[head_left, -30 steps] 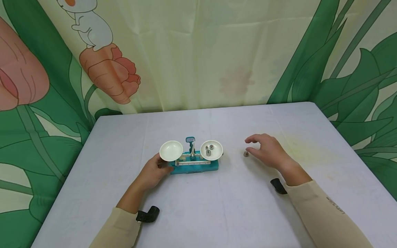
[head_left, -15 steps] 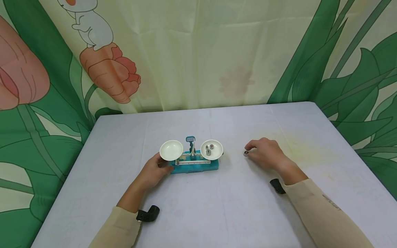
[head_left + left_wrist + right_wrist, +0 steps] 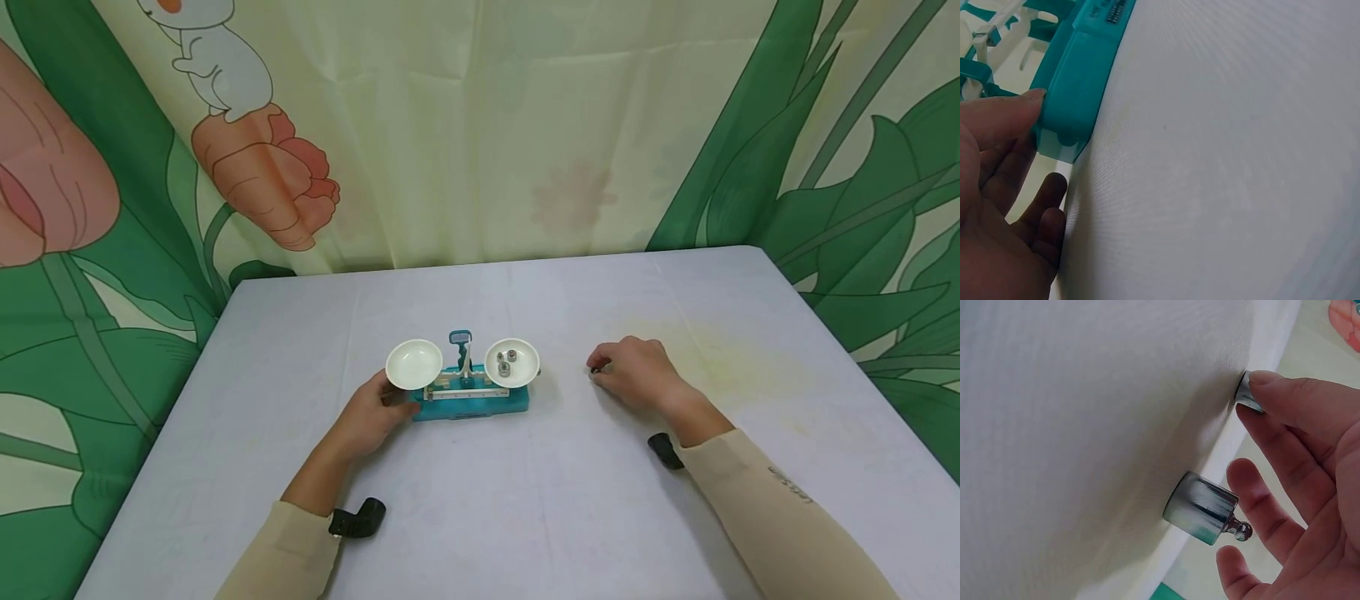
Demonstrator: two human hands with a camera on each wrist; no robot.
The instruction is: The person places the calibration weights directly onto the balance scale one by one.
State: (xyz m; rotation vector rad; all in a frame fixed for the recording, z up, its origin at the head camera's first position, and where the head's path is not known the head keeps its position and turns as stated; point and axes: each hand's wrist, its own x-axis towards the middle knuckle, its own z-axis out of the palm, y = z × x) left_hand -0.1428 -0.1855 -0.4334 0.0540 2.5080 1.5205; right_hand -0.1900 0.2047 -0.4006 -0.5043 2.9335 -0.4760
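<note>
A small teal balance scale with two white pans stands mid-table. My left hand grips its left end; in the left wrist view the thumb presses the teal base while the other fingers lie behind and below. The left pan is bare; 3 small metal weights sit in the right pan. Off to the right, my right hand pinches a small metal weight between thumb and index finger. A larger knobbed metal weight stands beside the lower fingers, hidden in the head view.
A white cloth covers the table. Behind it hangs a printed curtain with plants and a rabbit on a carrot. Black wrist cameras are strapped on the left wrist and the right wrist.
The right hand's fingers have closed from a wide spread onto the small weight on the table, and the hand has shifted slightly. The left hand and the scale have stayed put.
</note>
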